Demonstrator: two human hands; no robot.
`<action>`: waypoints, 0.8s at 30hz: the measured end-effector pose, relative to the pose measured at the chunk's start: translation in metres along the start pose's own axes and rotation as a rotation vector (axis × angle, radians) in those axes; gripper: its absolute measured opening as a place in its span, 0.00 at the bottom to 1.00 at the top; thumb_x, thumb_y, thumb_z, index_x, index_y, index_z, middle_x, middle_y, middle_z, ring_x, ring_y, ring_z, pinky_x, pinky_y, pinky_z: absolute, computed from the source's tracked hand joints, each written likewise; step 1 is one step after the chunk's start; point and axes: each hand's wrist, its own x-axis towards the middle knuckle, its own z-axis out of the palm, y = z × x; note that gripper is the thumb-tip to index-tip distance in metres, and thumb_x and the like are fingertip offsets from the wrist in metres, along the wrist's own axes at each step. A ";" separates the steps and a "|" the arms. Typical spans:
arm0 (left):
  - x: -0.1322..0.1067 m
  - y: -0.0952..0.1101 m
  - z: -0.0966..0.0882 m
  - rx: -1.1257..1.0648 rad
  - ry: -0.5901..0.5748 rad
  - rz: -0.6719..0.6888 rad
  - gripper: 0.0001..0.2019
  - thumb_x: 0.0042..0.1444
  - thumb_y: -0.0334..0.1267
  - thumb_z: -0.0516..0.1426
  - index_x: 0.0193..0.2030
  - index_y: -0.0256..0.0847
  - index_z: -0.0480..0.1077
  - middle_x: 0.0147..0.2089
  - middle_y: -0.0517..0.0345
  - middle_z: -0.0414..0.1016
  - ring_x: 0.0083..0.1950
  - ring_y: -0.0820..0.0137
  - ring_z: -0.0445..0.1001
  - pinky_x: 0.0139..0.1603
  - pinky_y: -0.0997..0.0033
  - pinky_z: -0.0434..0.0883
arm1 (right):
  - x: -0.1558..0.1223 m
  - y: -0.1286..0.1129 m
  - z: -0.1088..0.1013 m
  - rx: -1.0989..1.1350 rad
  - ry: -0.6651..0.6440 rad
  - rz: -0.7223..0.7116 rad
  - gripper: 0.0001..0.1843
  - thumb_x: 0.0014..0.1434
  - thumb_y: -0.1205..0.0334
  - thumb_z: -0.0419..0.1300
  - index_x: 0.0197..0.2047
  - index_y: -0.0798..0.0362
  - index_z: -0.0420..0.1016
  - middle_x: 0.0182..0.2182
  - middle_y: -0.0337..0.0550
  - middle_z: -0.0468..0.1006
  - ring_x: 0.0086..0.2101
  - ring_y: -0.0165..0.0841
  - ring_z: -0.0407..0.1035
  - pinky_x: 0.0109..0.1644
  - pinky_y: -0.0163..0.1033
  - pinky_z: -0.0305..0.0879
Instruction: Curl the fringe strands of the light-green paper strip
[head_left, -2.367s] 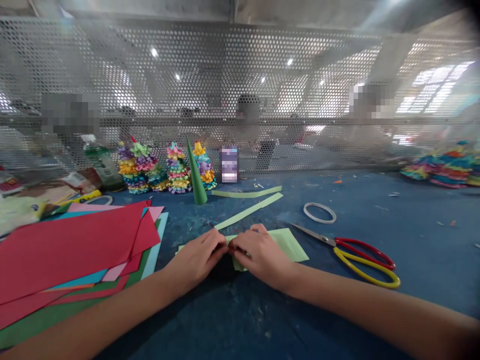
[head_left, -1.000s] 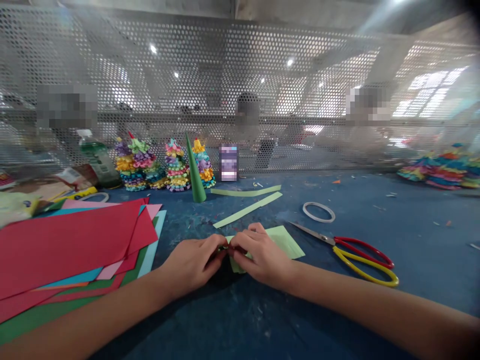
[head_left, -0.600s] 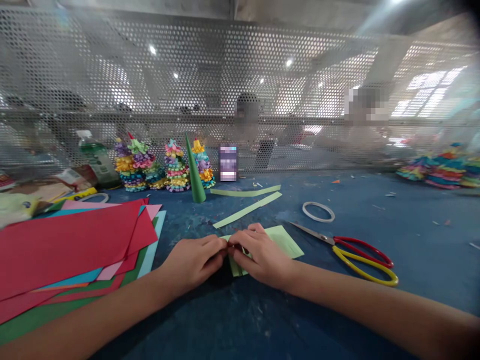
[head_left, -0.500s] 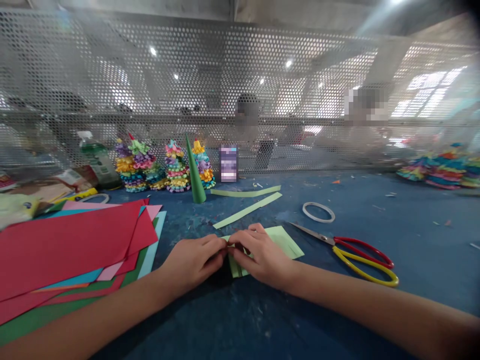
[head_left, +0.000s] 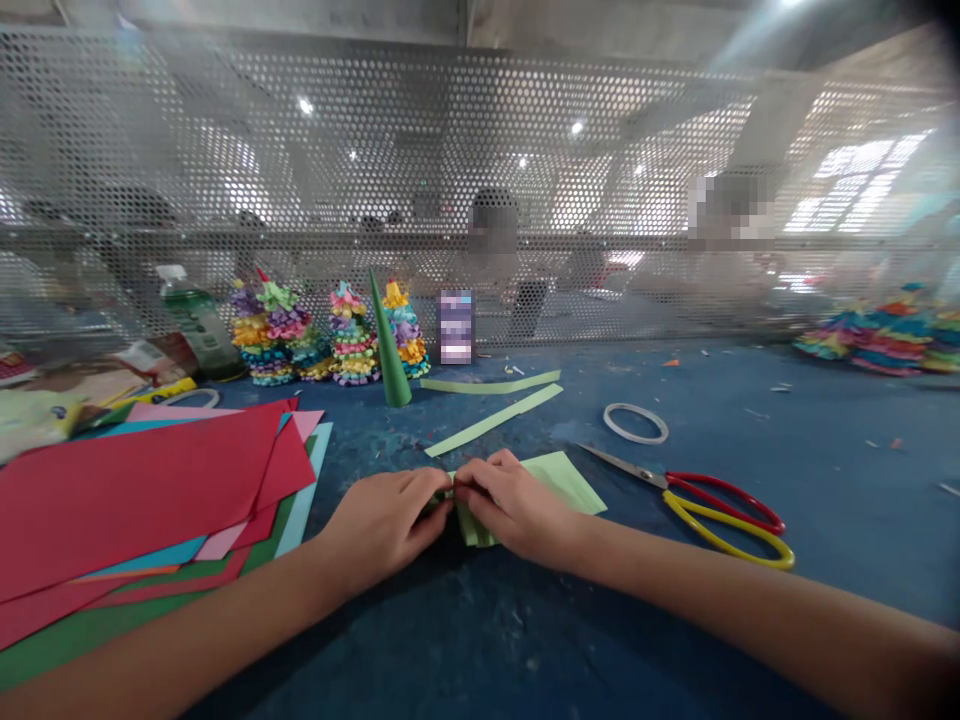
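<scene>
My left hand (head_left: 386, 517) and my right hand (head_left: 510, 505) meet at the middle of the blue table (head_left: 750, 600). Both pinch the near edge of a light green paper piece (head_left: 566, 480) that lies flat under them. The fingertips touch each other over a small fold of that paper. Two light green strips (head_left: 495, 420) lie just beyond the hands. A green paper cone (head_left: 390, 345) stands upright behind the strips.
A stack of red, pink, blue and green sheets (head_left: 142, 500) covers the left. Scissors (head_left: 712, 505) with red and yellow handles lie to the right, a tape ring (head_left: 636, 423) beyond them. Colourful paper trees (head_left: 315, 335) and a bottle (head_left: 196, 325) stand before a perforated screen (head_left: 480, 150), with people behind it.
Both hands stayed on the green paper, their fingers working slightly at the fold. The view shifted a little; nothing else on the table moved.
</scene>
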 end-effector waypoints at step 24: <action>0.000 0.005 -0.001 0.299 0.067 0.150 0.12 0.65 0.38 0.43 0.36 0.40 0.64 0.30 0.59 0.70 0.28 0.71 0.70 0.27 0.73 0.63 | 0.003 0.007 0.002 0.183 -0.053 0.106 0.06 0.62 0.64 0.50 0.38 0.52 0.69 0.30 0.38 0.73 0.30 0.28 0.66 0.32 0.32 0.59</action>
